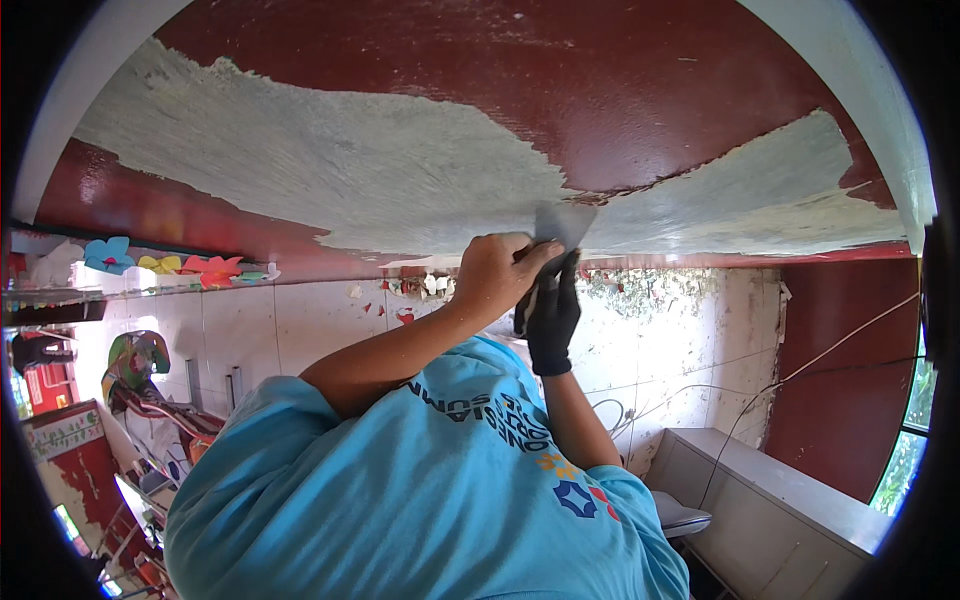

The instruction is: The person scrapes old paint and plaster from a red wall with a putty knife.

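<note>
A wide metal scraper (563, 224) presses its blade against a wall (380, 165), at the ragged edge between dark red paint (520, 80) and a bare grey patch. My right hand (553, 318), in a black glove, is closed around the scraper's handle, most of which the hand hides. Bare and bent inward, my left hand (494, 268) closes at the base of the blade, its thumb and fingers beside the gloved fingers. Along the lower border of the red paint, a loosened edge curls just above the blade.
Paint flakes (405, 317) lie scattered on the white tiled floor (290, 320) below the wall. Paper flowers (108, 255) stand at left, near a multicoloured object (137, 360). A grey cabinet (770, 490) stands at lower right, with a thin cable (755, 400) crossing before it.
</note>
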A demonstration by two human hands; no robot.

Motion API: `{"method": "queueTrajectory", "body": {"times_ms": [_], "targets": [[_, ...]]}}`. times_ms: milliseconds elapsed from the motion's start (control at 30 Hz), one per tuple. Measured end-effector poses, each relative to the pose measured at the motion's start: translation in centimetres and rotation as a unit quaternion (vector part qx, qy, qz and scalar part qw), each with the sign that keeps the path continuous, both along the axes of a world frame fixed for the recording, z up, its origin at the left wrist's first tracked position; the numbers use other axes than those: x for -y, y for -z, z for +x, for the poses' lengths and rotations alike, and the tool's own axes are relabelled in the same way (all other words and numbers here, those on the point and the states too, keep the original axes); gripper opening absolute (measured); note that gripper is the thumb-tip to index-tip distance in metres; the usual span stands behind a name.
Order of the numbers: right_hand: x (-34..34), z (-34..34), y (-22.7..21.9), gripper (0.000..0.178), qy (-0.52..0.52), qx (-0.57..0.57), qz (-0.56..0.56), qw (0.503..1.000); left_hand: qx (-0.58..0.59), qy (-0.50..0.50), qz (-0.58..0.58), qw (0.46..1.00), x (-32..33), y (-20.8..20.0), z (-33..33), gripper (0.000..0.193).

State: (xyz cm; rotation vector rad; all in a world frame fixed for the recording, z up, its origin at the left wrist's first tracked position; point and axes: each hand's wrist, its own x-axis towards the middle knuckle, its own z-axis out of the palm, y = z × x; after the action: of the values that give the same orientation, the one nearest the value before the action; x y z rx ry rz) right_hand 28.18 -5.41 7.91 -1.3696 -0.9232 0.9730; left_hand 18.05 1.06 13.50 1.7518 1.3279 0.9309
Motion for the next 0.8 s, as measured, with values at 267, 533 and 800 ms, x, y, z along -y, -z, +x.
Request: {"method": "queueTrajectory", "body": {"times_ms": [267, 533, 800], "targets": [[-0.3, 0.7, -2.7, 0.055, -0.012, -0.024, 0.019, 0.999, 0.088, 0.021, -0.048, 0.995, -0.6, -1.2, 0.6, 0.042], [1.3, -0.5, -1.7, 0.054, 0.028, -0.028, -0.015, 0.999, 0.088, 0.029, -0.112, 0.989, 0.0, -1.8, 0.6, 0.036], [3.0, 1.0, 0.2, 0.054, 0.104, -0.113, 0.025, 0.988, 0.076, 0.022, -0.124, 0.989, -0.1, -1.0, -2.0, 0.035]]}}
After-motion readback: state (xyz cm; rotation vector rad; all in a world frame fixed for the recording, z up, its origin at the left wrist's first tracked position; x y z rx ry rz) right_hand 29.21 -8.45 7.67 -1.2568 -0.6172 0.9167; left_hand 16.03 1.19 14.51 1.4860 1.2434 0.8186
